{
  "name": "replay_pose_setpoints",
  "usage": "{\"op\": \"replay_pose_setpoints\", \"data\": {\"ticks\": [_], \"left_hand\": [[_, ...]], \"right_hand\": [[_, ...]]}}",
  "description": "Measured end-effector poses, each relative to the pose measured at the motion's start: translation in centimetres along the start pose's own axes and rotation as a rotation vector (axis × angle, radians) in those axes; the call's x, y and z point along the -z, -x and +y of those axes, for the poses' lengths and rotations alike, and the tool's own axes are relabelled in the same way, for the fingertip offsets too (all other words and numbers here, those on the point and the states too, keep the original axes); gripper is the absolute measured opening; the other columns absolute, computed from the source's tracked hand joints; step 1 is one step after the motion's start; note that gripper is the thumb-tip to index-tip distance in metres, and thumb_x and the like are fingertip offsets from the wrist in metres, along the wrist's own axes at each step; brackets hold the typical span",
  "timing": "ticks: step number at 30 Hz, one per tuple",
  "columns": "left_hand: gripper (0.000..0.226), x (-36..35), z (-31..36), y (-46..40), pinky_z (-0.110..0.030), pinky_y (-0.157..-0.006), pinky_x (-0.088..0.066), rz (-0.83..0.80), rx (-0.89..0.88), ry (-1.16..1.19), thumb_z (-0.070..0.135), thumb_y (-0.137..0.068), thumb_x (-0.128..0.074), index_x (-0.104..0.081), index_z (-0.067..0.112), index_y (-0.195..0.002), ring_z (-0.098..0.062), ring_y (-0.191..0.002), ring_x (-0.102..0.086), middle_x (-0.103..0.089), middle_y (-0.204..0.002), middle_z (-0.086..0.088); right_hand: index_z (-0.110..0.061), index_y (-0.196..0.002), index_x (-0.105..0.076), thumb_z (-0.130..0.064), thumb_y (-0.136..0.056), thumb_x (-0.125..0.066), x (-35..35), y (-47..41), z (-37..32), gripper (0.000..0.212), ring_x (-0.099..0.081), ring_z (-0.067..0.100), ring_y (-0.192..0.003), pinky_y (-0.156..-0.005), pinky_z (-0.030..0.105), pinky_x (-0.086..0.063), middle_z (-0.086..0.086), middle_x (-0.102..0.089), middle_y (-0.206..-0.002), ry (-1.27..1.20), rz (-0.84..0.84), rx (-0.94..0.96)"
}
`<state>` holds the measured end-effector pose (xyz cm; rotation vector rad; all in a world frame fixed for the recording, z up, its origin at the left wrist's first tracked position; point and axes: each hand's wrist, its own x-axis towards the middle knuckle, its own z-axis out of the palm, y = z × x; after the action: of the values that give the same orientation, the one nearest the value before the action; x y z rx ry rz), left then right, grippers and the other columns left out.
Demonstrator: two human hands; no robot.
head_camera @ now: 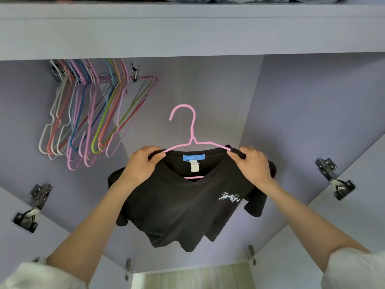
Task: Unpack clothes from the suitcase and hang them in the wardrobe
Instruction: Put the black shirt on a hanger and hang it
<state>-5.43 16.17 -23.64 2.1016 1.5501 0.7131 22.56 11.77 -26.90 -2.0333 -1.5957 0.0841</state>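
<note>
A black T-shirt (183, 209) with a blue neck label and a white chest print hangs on a pink wire hanger (192, 130), held up inside the open lilac wardrobe (291, 97). My left hand (141, 163) grips the shirt's left shoulder at the collar over the hanger arm. My right hand (253, 165) pinches the right shoulder seam at the other hanger arm. The hanger's hook points up and is free of any rail. The suitcase is out of view.
Several empty coloured wire hangers (87, 119) hang bunched at the upper left of the wardrobe. A shelf (187, 34) spans the top with folded fabric on it. Metal door hinges (31, 207) (333, 178) sit on both open doors.
</note>
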Motion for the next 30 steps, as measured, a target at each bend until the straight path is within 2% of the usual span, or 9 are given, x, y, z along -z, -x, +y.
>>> {"op": "replay_pose_setpoints", "data": {"ticks": [2, 4, 6, 10, 14, 19, 22, 24, 30], "left_hand": [[0.031, -0.3, 0.5, -0.2, -0.028, -0.094, -0.042, -0.009, 0.011, -0.011, 0.018, -0.096, -0.046, -0.057, 0.009, -0.124, -0.024, -0.109, -0.055, -0.058, -0.122, -0.013], [0.033, -0.3, 1.1, -0.4, -0.032, -0.1, -0.041, 0.009, -0.022, -0.022, 0.013, -0.096, -0.045, -0.054, 0.008, -0.128, -0.027, -0.118, -0.053, -0.054, -0.127, -0.014], [0.034, -0.3, 1.9, -0.8, -0.033, -0.103, -0.04, 0.057, -0.118, -0.034, 0.009, -0.096, -0.045, -0.053, 0.006, -0.129, -0.028, -0.119, -0.052, -0.053, -0.128, -0.015], [0.03, -0.2, 4.6, -1.6, -0.037, -0.097, -0.046, 0.211, -0.358, -0.103, 0.007, -0.095, -0.044, -0.057, 0.004, -0.121, -0.028, -0.11, -0.055, -0.057, -0.118, -0.014], [0.032, 0.0, 8.7, -1.7, -0.037, -0.077, -0.05, 0.385, -0.653, -0.233, 0.01, -0.089, -0.038, -0.06, 0.003, -0.11, -0.028, -0.099, -0.055, -0.059, -0.109, -0.013], [0.034, 0.7, 13.5, -2.1, -0.044, -0.094, -0.038, 0.66, -0.884, -0.362, 0.002, -0.082, -0.041, -0.05, 0.007, -0.114, -0.034, -0.12, -0.042, -0.052, -0.123, -0.017], [0.047, 1.3, 15.6, -2.7, -0.05, -0.109, -0.024, 0.773, -0.88, -0.453, 0.002, -0.082, -0.039, -0.044, 0.012, -0.127, -0.035, -0.131, -0.03, -0.036, -0.137, -0.013], [0.056, 1.6, 16.4, -3.3, -0.053, -0.113, -0.011, 0.79, -0.804, -0.527, 0.004, -0.082, -0.04, -0.037, 0.015, -0.137, -0.036, -0.137, -0.02, -0.026, -0.145, -0.013], [0.065, 1.8, 16.1, -4.9, -0.054, -0.114, 0.0, 0.769, -0.678, -0.613, 0.013, -0.086, -0.049, -0.026, 0.018, -0.147, -0.035, -0.143, -0.008, -0.017, -0.154, -0.015]], "right_hand": [[-0.017, -0.07, -0.049, -0.053, -0.092, -0.043, 0.2, 0.0, 0.3, 0.042, -0.051, 0.021, -0.067, -0.083, 0.038, -0.041, -0.002, -0.05, -0.067, 0.143, 0.019, -0.069], [-0.017, -0.071, -0.05, -0.056, -0.091, -0.04, 0.7, -0.2, 0.9, 0.045, -0.06, 0.024, -0.073, -0.074, 0.034, -0.045, 0.0, -0.053, -0.069, 0.203, -0.029, -0.159], [-0.018, -0.064, -0.046, -0.058, -0.09, -0.043, 1.4, -0.5, 1.7, 0.048, -0.061, 0.023, -0.072, -0.062, 0.027, -0.042, 0.0, -0.053, -0.066, 0.171, -0.09, -0.304], [-0.014, -0.074, -0.056, -0.056, -0.089, -0.049, 2.9, -1.4, 2.9, 0.045, -0.058, 0.024, -0.075, -0.067, 0.029, -0.043, 0.0, -0.054, -0.069, -0.021, -0.175, -0.538], [-0.011, -0.08, -0.051, -0.036, -0.093, -0.047, 4.1, -2.3, 3.0, 0.028, -0.054, 0.023, -0.078, -0.068, 0.029, -0.042, 0.003, -0.053, -0.076, -0.298, -0.179, -0.59], [-0.008, -0.089, -0.053, -0.019, -0.097, -0.04, 6.8, -2.9, 3.6, 0.019, -0.052, 0.023, -0.072, -0.054, 0.026, -0.036, 0.006, -0.053, -0.077, -0.35, -0.063, -0.476], [-0.008, -0.106, -0.057, -0.014, -0.099, -0.037, 8.6, -3.0, 3.4, 0.022, -0.059, 0.031, -0.097, -0.079, 0.035, -0.046, 0.016, -0.059, -0.101, -0.392, 0.051, -0.454], [0.0, -0.126, -0.05, -0.011, -0.1, -0.037, 9.8, -3.6, 3.1, 0.031, -0.051, 0.034, -0.118, -0.096, 0.039, -0.042, 0.02, -0.055, -0.124, -0.442, 0.125, -0.465], [-0.002, -0.139, -0.04, -0.011, -0.1, -0.038, 12.4, -8.2, 2.8, 0.041, -0.046, 0.031, -0.127, -0.102, 0.034, -0.039, 0.017, -0.046, -0.139, -0.496, 0.212, -0.446]]}}
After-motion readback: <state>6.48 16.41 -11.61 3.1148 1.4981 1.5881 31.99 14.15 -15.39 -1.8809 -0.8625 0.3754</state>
